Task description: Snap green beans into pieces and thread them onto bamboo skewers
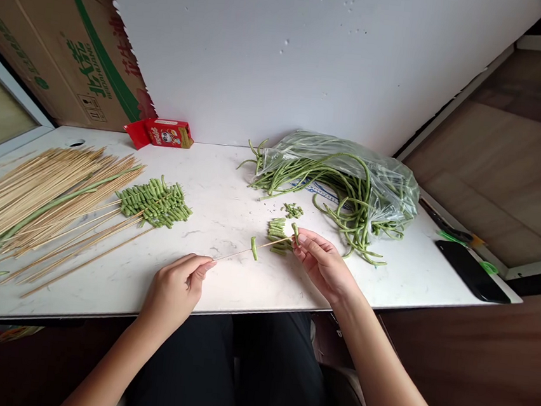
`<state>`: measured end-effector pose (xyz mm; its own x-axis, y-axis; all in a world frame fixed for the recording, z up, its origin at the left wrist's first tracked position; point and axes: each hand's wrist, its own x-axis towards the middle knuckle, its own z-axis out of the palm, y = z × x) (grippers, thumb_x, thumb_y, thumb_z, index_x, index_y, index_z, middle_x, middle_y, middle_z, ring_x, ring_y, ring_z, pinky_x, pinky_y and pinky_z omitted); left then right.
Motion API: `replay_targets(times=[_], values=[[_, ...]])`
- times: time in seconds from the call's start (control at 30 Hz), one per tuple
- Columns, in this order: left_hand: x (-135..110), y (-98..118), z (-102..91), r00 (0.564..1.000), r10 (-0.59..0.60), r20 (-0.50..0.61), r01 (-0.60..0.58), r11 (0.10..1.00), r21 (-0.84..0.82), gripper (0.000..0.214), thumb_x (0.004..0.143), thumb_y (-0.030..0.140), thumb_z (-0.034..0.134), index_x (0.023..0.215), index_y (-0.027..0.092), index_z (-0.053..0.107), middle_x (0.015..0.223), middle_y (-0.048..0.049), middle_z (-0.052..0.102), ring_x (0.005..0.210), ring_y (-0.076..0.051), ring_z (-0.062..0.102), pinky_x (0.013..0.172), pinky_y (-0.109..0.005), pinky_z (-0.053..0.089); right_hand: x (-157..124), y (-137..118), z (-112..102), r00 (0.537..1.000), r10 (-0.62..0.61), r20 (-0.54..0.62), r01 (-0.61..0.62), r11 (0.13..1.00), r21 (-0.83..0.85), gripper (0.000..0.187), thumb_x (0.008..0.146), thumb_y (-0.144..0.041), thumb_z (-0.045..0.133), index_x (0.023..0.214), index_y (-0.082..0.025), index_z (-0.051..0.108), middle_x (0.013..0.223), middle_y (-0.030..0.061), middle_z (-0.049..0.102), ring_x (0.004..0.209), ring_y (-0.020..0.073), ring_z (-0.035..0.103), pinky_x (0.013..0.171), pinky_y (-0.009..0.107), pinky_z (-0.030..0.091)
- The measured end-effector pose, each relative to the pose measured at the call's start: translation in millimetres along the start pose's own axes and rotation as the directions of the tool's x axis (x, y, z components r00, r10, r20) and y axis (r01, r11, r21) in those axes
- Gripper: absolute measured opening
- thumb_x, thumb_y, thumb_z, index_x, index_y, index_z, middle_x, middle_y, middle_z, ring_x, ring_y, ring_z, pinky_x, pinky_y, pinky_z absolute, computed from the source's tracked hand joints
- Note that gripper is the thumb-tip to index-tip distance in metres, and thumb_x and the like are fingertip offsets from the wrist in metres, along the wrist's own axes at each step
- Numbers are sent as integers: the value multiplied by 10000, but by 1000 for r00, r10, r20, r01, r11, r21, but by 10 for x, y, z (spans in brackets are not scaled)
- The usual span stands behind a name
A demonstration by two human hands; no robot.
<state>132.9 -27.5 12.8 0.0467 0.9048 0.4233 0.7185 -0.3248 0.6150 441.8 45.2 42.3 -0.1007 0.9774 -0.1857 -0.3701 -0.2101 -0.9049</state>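
**A:** What are the hands doing?

**B:** The left hand point(173, 292) is pinching the near end of the skewer point(234, 254). The right hand point(324, 265) is pinching a bean piece point(295, 231) in its fingers point(305, 243) at the tip. Holding the skewer steady and piercing the piece mid-width is probably working best.

**A:** Containers?

**B:** Far left of the fingers, a cardboard box point(50, 48) is hiding its contents. Just beyond the right fingers, a plastic bag point(392, 183) is holding long beans point(343, 194).
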Motion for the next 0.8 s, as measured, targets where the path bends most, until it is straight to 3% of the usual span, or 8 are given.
replay_targets(times=[0.53,0.8], values=[[-4,-12,-3,1000,-6,1,6,1000,10,263,1055,318,544,983,210,773,935,-56,802,779,-188,721,716,-277,544,-3,10,-13,999,32,-17,-32,999,33,290,731,-358,968,971,-246,849,958,27,794,900,163,702,933,320,555],[-9,-37,12,1000,-1,-10,1,1000,5,248,1052,305,559,971,206,772,935,-45,803,769,-176,724,706,-273,535,-23,21,65,997,-40,-70,38,999,-35,313,684,-414,990,912,-246,857,888,32,779,817,171,657,880,355,547]])
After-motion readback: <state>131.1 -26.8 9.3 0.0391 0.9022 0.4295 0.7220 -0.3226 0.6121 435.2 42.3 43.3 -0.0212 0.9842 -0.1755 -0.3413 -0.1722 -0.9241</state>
